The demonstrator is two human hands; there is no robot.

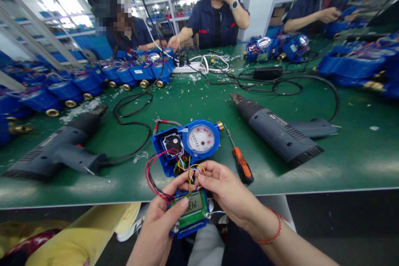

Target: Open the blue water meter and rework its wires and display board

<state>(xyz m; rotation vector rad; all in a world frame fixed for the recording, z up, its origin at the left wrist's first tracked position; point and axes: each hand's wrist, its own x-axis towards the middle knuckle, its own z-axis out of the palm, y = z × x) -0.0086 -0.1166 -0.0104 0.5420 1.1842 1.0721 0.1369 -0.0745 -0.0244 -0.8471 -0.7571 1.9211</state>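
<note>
My left hand grips a small blue-framed circuit board with an LCD display, tilted just off the bench's front edge. Thin red, black, yellow and white wires run from it to an open blue water meter lying on the bench. The meter has a round dial and a brass fitting at its right. Between thumb and fingers, my right hand pinches thin wires near the fingertips of my left hand. The wire ends there are partly hidden.
A heat gun and an orange-black screwdriver lie to the right. Another heat gun is at left. Rows of blue meters and a power strip stand farther back. Several co-workers sit opposite.
</note>
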